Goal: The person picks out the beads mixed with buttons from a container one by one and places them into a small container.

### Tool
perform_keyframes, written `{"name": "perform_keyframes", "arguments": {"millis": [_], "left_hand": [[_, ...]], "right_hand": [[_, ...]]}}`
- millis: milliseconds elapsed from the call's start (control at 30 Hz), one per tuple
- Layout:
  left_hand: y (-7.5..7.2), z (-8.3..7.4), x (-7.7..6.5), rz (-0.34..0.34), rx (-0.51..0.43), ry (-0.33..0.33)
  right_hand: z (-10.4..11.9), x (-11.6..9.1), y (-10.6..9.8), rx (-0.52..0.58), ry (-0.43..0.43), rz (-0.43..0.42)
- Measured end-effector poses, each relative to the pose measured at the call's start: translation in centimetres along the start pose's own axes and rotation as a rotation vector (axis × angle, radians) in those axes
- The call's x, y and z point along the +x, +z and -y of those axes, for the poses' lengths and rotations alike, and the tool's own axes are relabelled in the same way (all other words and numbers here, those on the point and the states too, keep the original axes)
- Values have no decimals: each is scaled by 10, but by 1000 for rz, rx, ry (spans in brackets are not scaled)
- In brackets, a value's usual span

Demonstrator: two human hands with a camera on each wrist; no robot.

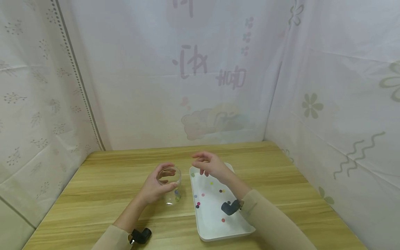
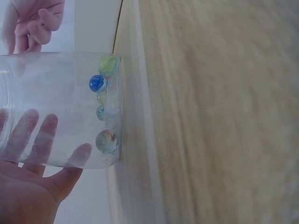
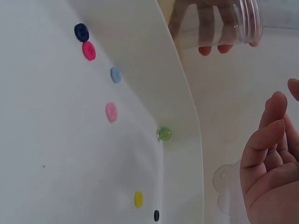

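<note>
My left hand (image 1: pixel 153 189) grips a clear plastic jar (image 1: pixel 169 200) near its open top, fingers round the far side and thumb on the near side. The jar stands upright on the table. Several glass marbles lie at its bottom, among them a blue marble (image 2: pixel 96 83), a yellow-green marble (image 2: pixel 108 64) and a clear marble (image 2: pixel 106 141). Over the far left edge of a white tray (image 1: pixel 212 227) hovers my right hand (image 1: pixel 214 167), fingers loosely bent, with nothing visible in them. Inside the tray, a green marble (image 3: pixel 164 134) rests against the side wall.
Several buttons are scattered in the tray, including a dark blue button (image 3: pixel 81 32), a bright pink button (image 3: pixel 88 51), a light blue button (image 3: pixel 116 74) and a red button (image 1: pixel 223 220). Printed white curtains (image 1: pixel 140 86) surround the wooden table (image 1: pixel 103 180) at the back and sides.
</note>
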State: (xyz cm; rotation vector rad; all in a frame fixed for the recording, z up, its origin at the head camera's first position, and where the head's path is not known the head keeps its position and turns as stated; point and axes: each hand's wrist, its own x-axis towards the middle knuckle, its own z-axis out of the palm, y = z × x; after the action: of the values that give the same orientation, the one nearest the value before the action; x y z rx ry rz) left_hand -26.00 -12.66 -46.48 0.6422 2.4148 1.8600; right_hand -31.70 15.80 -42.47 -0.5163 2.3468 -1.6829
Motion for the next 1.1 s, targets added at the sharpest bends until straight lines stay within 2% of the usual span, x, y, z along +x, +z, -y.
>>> {"name": "perform_keyframes", "arguments": {"millis": [633, 1100], "left_hand": [[1, 3, 1, -8, -6, -7], [1, 3, 1, -10, -5, -14]], "right_hand": [[-24, 5, -10, -34, 74, -39], [-30, 8, -5, -90, 82, 7]]}}
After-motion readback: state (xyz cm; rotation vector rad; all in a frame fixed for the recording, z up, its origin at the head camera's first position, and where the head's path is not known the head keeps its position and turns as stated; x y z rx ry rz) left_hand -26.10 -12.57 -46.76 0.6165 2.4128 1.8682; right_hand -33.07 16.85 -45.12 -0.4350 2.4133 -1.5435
